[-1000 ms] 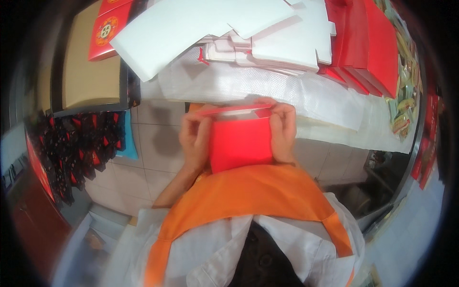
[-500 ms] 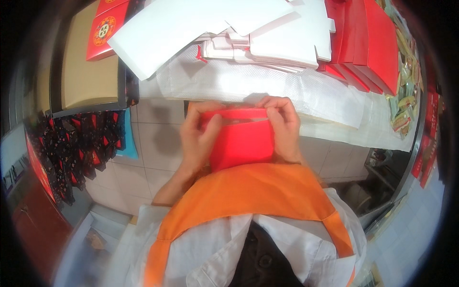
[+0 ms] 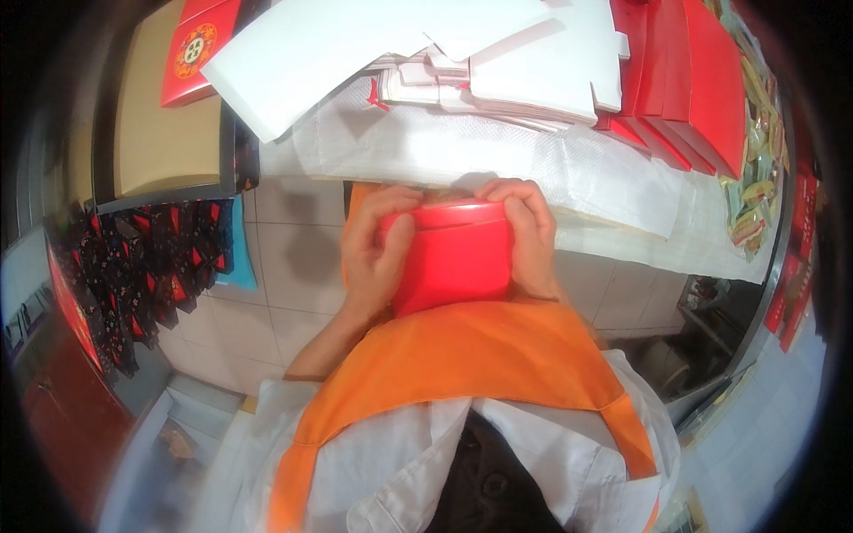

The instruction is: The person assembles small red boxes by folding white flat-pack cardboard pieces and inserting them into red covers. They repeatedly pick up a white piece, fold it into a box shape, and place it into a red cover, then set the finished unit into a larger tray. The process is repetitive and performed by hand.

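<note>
Both hands grip a red cardboard box [image 3: 455, 265] close against my orange apron, just off the near edge of the worktable. My left hand [image 3: 375, 242] has its thumb on the box's near face and its fingers over the far left corner. At the right top corner, my right hand [image 3: 531, 235] curls its fingers over the edge. The box's top flap lies almost flat, with a thin dark line along its near seam. Its lower part is hidden by the apron.
Flat white cardboard blanks [image 3: 533, 75] pile up on the white-sheeted table [image 3: 373, 147]. Red boxes [image 3: 689, 98] stand right, beside small wrapped packets [image 3: 755, 200]. Left are a tan carton [image 3: 169, 133], a red printed box [image 3: 188, 67] and dark patterned bags [image 3: 147, 275].
The flap of the red box has been pressed down, and the gap along its top has narrowed to a thin line. Both hands have stayed nearly in place.
</note>
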